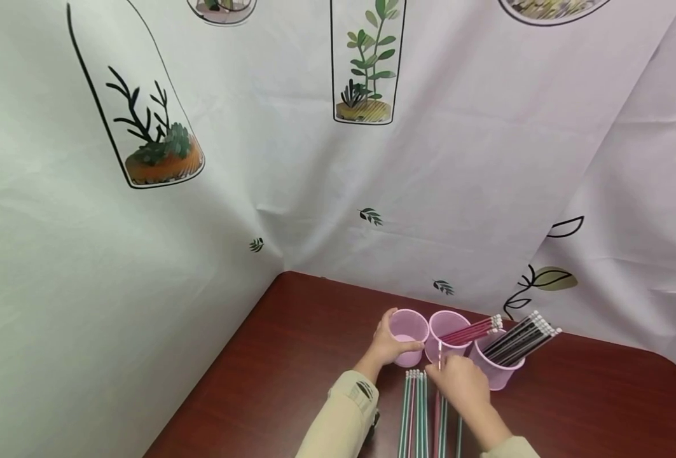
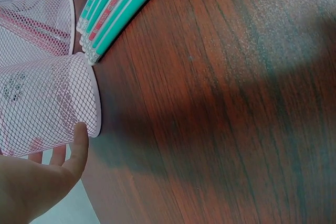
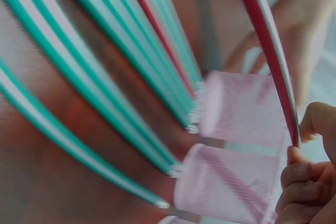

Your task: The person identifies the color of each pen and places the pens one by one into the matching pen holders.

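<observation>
My left hand (image 1: 386, 345) curls round the leftmost pink mesh cup (image 1: 409, 366), thumb at its front; nothing shows inside that cup. In the left wrist view the fingers of the left hand (image 2: 47, 177) lie against the mesh cup (image 2: 47, 103), which stands beside another. My right hand (image 1: 462, 385) is in front of the middle cup (image 1: 436, 352). Between thumb and forefinger, the right hand (image 3: 312, 166) pinches the end of a red pencil with a silvery stripe (image 3: 268, 40). Green pencils (image 1: 421, 407) and a red one lie below the cups.
Red pencils (image 1: 469, 332) lean in the middle cup; black pencils (image 1: 517, 340) with white ends fill the right cup (image 1: 496, 376). The brown table (image 1: 292, 331) meets a printed white cloth (image 1: 315, 178) behind and at left.
</observation>
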`<state>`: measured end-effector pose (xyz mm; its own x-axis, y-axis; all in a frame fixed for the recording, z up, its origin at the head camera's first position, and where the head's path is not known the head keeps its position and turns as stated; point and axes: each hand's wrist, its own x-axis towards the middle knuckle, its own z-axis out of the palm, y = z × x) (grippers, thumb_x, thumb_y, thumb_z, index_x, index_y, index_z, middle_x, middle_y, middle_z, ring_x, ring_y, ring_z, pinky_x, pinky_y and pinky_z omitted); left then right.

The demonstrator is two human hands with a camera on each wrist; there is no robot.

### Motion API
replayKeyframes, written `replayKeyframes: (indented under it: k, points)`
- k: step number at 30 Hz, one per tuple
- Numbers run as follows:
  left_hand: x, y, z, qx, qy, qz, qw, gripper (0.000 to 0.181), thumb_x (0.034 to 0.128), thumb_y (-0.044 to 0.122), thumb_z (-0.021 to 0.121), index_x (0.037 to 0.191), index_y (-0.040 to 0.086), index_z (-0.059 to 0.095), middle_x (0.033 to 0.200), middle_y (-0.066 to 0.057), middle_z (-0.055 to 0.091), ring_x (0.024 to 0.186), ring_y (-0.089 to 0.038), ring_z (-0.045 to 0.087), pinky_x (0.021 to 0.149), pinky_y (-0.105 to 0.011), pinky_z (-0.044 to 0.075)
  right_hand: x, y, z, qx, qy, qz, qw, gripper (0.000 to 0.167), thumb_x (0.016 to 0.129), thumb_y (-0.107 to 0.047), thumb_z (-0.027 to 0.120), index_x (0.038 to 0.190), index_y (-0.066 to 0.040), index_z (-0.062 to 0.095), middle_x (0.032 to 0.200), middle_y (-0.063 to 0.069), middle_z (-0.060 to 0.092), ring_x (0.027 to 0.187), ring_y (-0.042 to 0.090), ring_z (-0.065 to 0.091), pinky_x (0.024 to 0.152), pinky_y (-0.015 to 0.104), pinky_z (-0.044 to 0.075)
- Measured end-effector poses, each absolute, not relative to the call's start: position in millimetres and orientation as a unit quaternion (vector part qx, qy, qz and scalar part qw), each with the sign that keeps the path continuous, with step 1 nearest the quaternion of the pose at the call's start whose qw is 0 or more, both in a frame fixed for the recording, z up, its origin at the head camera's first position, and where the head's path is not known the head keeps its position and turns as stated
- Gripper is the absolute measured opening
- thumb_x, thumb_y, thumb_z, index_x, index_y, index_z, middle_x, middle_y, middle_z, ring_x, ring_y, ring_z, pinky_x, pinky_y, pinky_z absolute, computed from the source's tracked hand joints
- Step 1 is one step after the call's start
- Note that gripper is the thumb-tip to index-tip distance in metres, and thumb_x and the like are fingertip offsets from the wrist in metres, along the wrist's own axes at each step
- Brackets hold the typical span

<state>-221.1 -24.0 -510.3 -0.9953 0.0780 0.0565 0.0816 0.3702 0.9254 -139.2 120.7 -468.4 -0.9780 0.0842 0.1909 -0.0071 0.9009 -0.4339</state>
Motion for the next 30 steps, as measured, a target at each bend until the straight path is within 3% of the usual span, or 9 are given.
replayKeyframes:
  k: [8,18,30]
  points:
    - [-222.6,-24.5,-511.2,-0.045,-0.83,-0.556,0.001,0.097,0.0579,0.024,0.088,0.138,0.012,0.035,0.13,-0.014,0.045,0.115,-0.035,0.044,0.091,-0.048,0.04,-150.1,127.6,-432.8,-0.037,-0.958,0.246,0.143,0.025,0.072,-0.027,0.061,0.059,-0.015,0.042,0.051,0.0,0.043,0.05,0.022,0.043,0.045,0.035,0.033]
    - [-223.9,-22.7,-513.6,-0.038,-0.827,-0.561,-0.003,0.096,0.0567,0.025,0.089,0.137,0.016,0.037,0.129,-0.014,0.046,0.115,-0.034,0.044,0.092,-0.049,0.039,-155.1,146.2,-402.1,-0.08,-0.939,0.287,0.172,0.015,0.072,-0.028,0.058,0.066,-0.015,0.051,0.059,-0.001,0.051,0.059,0.023,0.049,0.047,0.032,0.032]
    - [-223.7,-23.4,-514.0,-0.038,-0.826,-0.562,-0.001,0.096,0.0563,0.025,0.089,0.137,0.017,0.038,0.127,-0.013,0.046,0.114,-0.034,0.045,0.091,-0.05,0.04,-155.5,162.2,-396.8,-0.16,-0.872,0.359,0.292,0.012,0.076,-0.026,0.057,0.074,-0.015,0.054,0.066,0.003,0.061,0.063,0.028,0.055,0.052,0.037,0.034]
